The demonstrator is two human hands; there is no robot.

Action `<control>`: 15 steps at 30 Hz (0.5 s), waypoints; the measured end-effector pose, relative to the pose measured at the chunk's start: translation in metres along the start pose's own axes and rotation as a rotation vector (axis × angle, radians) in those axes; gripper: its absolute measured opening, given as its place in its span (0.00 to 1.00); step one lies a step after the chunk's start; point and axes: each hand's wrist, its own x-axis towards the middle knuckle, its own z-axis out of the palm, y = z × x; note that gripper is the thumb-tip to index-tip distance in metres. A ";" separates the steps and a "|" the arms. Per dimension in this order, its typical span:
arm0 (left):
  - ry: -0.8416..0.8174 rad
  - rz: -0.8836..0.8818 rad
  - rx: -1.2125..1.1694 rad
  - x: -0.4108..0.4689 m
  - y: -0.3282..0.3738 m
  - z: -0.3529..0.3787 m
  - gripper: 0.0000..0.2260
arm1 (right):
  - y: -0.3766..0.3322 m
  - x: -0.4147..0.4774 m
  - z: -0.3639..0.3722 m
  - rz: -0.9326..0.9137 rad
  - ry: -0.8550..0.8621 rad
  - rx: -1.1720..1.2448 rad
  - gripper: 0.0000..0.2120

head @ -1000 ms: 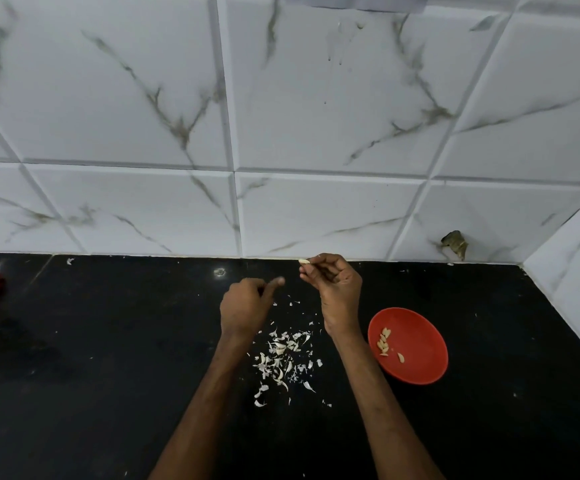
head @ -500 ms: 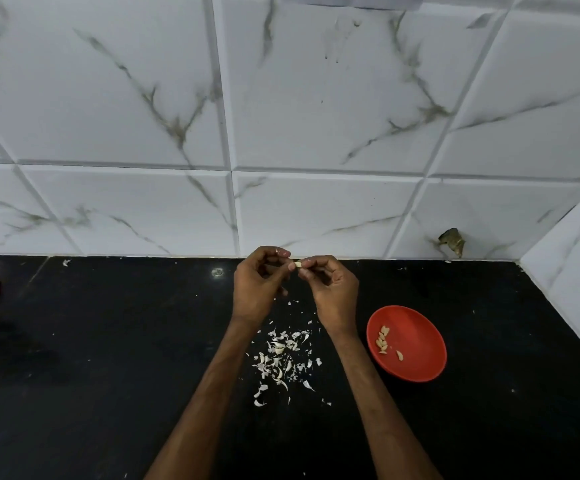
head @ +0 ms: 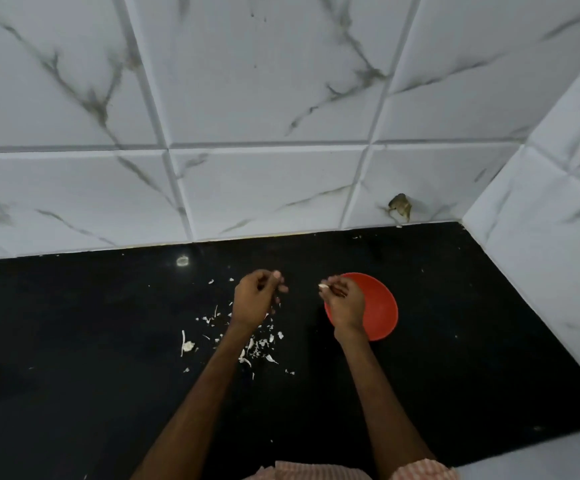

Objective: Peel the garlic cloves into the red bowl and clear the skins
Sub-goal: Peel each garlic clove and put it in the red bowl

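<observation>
Presently, entries by item.

Right grip point(head: 345, 304): fingertips pinched on one pale garlic clove point(head: 323, 287), held in the air. The clove sits at the 9 o'clock edge of the red bowl point(head: 380, 306), possibly just outside the rim line.

Left grip point(head: 255, 299): fingers curled, apart from the right grip and at its 9 o'clock. Whether a scrap of skin lies between the fingers cannot be told.

Red bowl: on the black table point(head: 91, 358), at 3 o'clock of the right grip and partly covered by it. Its contents are hidden.

Skins point(head: 259, 342): loose white flakes on the table at 6 o'clock of the left grip. A larger curl point(head: 186, 344) lies at 8 o'clock, with stray bits toward 11 o'clock.

Risks, as judged:
- The clove, let go from where it is, may strike the rim or land on the table short of the bowl. Cause: the pinch is over the edge, not the middle.
- Skin clinging to the clove or the fingers may drop into the bowl with it.
- The flakes look light and are widely strewn. A sweeping forearm would spread them, and the outlying bits are likely to be missed at clearing.
- A nudge from the right wrist could slide the bowl.
</observation>
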 end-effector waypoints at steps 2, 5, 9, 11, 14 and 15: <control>-0.035 -0.058 0.109 -0.004 -0.019 0.009 0.17 | 0.024 0.006 -0.024 0.062 0.102 -0.150 0.16; 0.028 -0.137 0.210 -0.008 -0.039 0.005 0.22 | 0.037 0.009 -0.042 0.097 0.121 -0.229 0.12; 0.230 -0.079 0.423 -0.011 -0.069 -0.032 0.09 | 0.031 0.005 -0.036 -0.060 0.038 -0.465 0.09; 0.271 -0.049 0.469 -0.016 -0.084 -0.055 0.05 | 0.028 -0.001 -0.022 -0.249 -0.056 -0.549 0.09; 0.131 -0.051 0.585 -0.032 -0.110 -0.079 0.11 | 0.034 -0.020 0.014 -0.420 -0.392 -0.659 0.11; 0.033 -0.061 0.631 -0.039 -0.116 -0.082 0.13 | 0.040 -0.029 0.027 -0.440 -0.526 -0.697 0.12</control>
